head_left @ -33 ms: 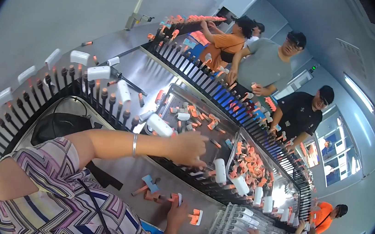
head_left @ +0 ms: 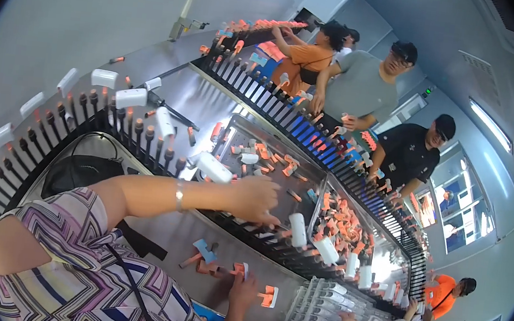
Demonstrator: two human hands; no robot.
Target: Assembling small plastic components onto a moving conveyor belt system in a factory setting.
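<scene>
At centre, our left hand [head_left: 254,199] curls, whether holding anything we cannot tell; at six o'clock our right hand [head_left: 243,292] pinches an orange-and-white piece [head_left: 240,268] at the desk [head_left: 268,265], seemingly to steady it.

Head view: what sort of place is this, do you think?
Probably a factory assembly room: a curving line of upright black holders, a heap of small orange parts, and several people along the line, including one in a grey shirt.

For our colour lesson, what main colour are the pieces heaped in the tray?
The pieces are mostly orange, clearest in the head view.
</scene>
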